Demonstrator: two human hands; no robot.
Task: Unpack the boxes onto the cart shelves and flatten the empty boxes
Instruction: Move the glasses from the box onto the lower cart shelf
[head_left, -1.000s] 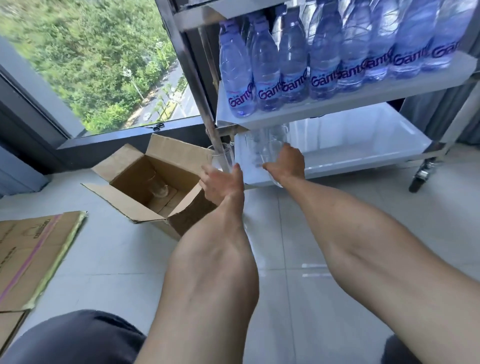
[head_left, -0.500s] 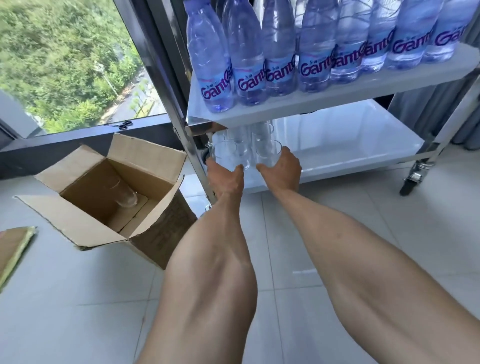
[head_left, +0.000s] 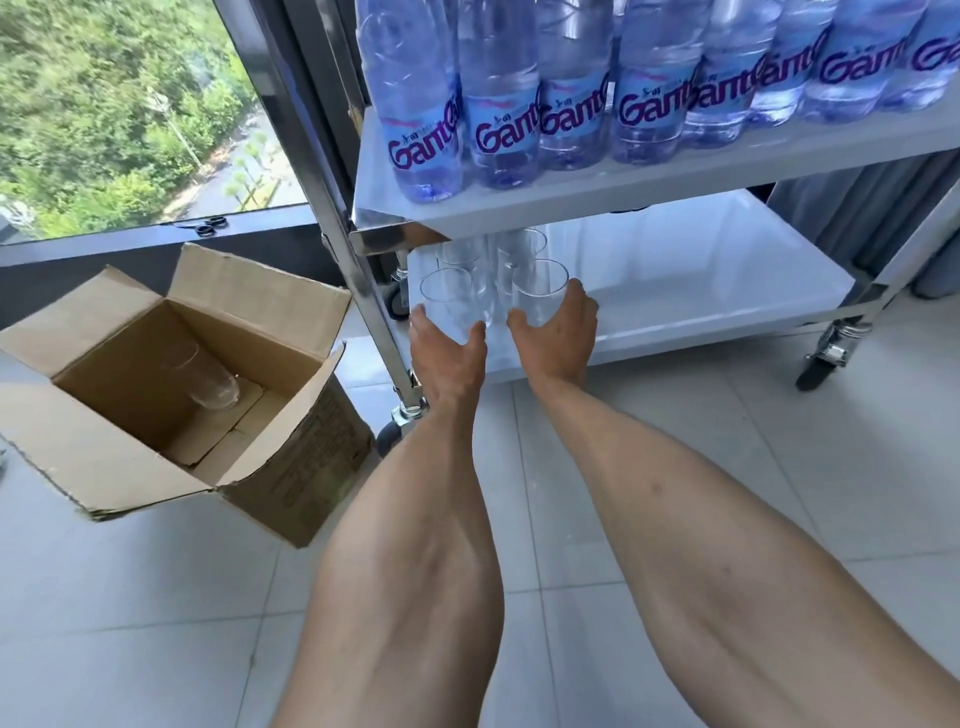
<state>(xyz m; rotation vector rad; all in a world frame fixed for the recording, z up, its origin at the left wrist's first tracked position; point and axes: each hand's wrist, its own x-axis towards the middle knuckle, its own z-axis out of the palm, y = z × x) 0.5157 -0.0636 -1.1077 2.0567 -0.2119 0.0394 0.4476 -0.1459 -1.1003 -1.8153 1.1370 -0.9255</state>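
Note:
Both my hands reach to the left end of the cart's white bottom shelf (head_left: 675, 291). My left hand (head_left: 449, 348) grips a clear drinking glass (head_left: 449, 301); my right hand (head_left: 558, 332) grips a second clear glass (head_left: 537, 291). Both glasses stand upright at the shelf's front edge. Two more glasses (head_left: 511, 249) stand behind them, partly hidden under the middle shelf. An open cardboard box (head_left: 171, 384) sits on the floor to the left, with one glass (head_left: 208, 382) lying inside it.
Water bottles (head_left: 498, 104) fill the cart's middle shelf (head_left: 649, 176). A steel cart post (head_left: 358, 270) stands between box and shelf. Cart castors (head_left: 826, 353) rest on the tiled floor. A window sill with scissors (head_left: 205, 226) runs behind the box.
My left hand carried its glass from beside the box onto the bottom shelf next to the right hand's glass. The view moved closer to the cart.

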